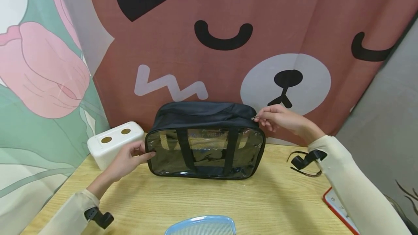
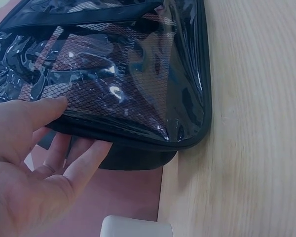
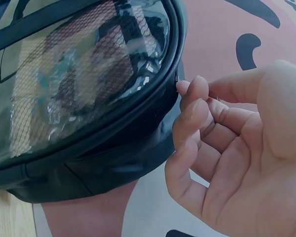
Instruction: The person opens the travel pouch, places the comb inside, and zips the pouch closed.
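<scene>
handling a black bag (image 1: 207, 144), upright on the desk (image 1: 196, 195), toward the back, near the middle of the head view. pinching the left side of the bag in the left hand (image 1: 125, 160), with the thumb laid over the front and the fingers bent in behind, black trim (image 1: 147, 159) caught narrowly between. gripping a small metal pull (image 1: 253, 118) at the upper right corner of the bag between thumb and forefinger of the right hand (image 1: 277, 119), tips together, other fingers curled loosely below.

down the front of the bag, two dark straps (image 1: 185, 151); across it, a clear front panel (image 1: 166, 159) with mesh (image 2: 108, 54) visible behind, too glossy and creased to tell the contents.

just left of the bag, partly behind the left hand, a white box (image 1: 114, 149) with two round brownish-gold spots on top. at the near edge of the head view, cut off by it, a light blue comb (image 1: 202, 224). right of the bag, partly hidden behind a black wrist camera (image 1: 305, 161), a thin brown curved thing (image 1: 307, 174), hard to name. farther right, partly covered by a cream sleeve (image 1: 356, 188), a flat white thing (image 1: 337, 206) with a red edge. behind the desk, a reddish-brown cloth (image 1: 222, 64) with a bear's face.
</scene>
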